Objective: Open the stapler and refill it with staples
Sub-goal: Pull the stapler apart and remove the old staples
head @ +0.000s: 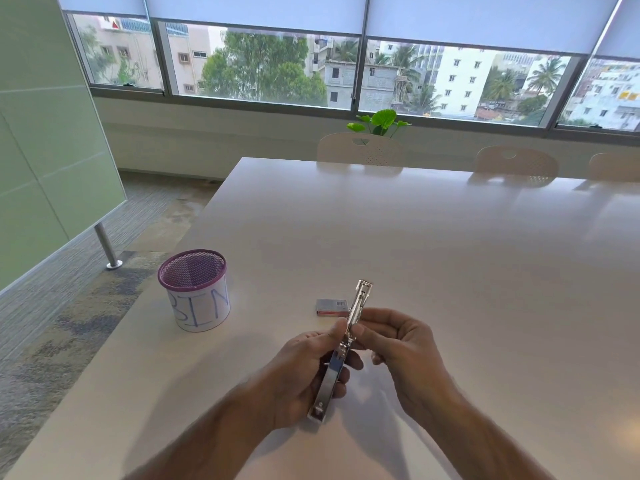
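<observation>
Wide white surface (415,237) fills most of my view, glossy w/ window glare; pale chairs (360,148) at its far edge, a green plant (381,121) behind them. Windows w/ half-drawn blinds show trees & apartment blocks outside. Green glass partition (41,150) on the left, grey patterned carpet below it.

Both hands are up over the near part of the surface. Left hand (304,372) wraps the lower half of the stapler (346,344), thumb on the metal near the hinge. Right hand (398,341) has its fingers (370,318) pinching the upper arm of the stapler. It's hinged open, stretched almost straight, top end pointing away from me past the fingertips.

Just beyond the fingers, partly hidden by the stapler, lies a small staple box (331,307): barcode visible, print too small to read. Left of the fingers & well apart stands a purple mesh cup (194,289) w/ a paper label, "BIN" hand-written in blue.
</observation>
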The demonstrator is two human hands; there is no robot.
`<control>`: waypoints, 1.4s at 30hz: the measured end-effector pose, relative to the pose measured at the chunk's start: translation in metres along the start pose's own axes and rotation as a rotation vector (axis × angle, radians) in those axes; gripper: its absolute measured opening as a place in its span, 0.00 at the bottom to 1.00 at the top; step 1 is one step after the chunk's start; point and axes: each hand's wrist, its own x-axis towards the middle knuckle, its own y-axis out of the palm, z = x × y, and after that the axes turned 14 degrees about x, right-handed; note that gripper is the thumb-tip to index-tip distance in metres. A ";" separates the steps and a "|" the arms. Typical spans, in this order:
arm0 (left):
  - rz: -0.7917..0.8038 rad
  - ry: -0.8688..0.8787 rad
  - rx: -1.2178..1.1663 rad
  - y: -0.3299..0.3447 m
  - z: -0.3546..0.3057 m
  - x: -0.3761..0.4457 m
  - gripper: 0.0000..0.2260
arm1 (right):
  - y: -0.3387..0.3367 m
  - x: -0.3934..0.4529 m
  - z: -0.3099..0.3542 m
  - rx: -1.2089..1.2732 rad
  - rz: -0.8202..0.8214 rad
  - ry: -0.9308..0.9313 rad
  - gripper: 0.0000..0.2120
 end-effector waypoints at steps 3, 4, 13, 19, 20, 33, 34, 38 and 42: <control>0.075 0.030 -0.094 0.001 0.001 0.000 0.14 | 0.001 -0.001 0.002 -0.124 0.028 -0.167 0.22; 0.095 0.046 -0.099 0.001 0.002 0.000 0.13 | 0.000 0.000 0.003 -0.212 0.040 -0.253 0.28; 0.143 0.086 -0.036 0.000 0.002 -0.001 0.13 | -0.012 -0.001 0.016 -0.628 0.217 -0.668 0.34; 0.133 0.115 -0.075 -0.001 0.001 -0.002 0.12 | -0.010 -0.001 0.012 -0.655 0.248 -0.687 0.35; 0.128 0.116 -0.076 -0.001 0.001 -0.001 0.12 | -0.010 0.000 0.012 -0.653 0.239 -0.689 0.35; 0.071 0.153 -0.065 0.002 0.003 0.000 0.11 | -0.008 0.003 0.007 -1.047 0.005 -1.006 0.17; 0.066 0.152 -0.057 0.003 0.003 0.000 0.11 | -0.007 0.003 0.007 -1.022 0.004 -1.002 0.16; 0.090 0.152 -0.079 0.005 0.002 -0.001 0.11 | 0.004 0.000 0.008 -0.347 -0.064 -0.519 0.15; 0.104 0.153 -0.041 0.004 0.002 -0.001 0.12 | 0.007 0.004 0.014 0.034 -0.052 -0.265 0.09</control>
